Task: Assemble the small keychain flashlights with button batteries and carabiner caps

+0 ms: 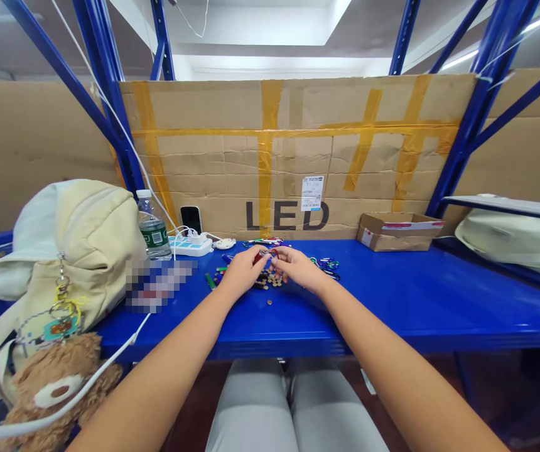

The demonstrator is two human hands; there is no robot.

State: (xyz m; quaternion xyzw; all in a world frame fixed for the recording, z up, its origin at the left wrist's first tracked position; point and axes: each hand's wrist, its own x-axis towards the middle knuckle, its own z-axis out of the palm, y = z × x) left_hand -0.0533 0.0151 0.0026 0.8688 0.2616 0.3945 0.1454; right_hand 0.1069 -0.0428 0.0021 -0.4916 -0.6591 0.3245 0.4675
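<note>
My left hand (243, 271) is closed on a small red object with a shiny metal end (259, 256), too small to make out its kind. Fingers of my right hand (298, 269) pinch a thin red loop-like piece (275, 252) close beside it; whether the two are joined I cannot tell. Below and between the hands lie several small round coin-like discs (275, 280), with a single disc (269, 302) nearer the front edge. A green stick-shaped piece (210, 281) rests left of my left hand. Blue and green clip-like pieces (329, 266) are heaped right of my right hand.
On the blue table (406, 295) stand a cardboard box (399, 233), a water bottle (153, 229), a phone (191, 219) and a white power strip (191, 245). A cream bag (95, 245) with a plush bear (63, 389) sits left. A cardboard wall (204, 169) closes the back.
</note>
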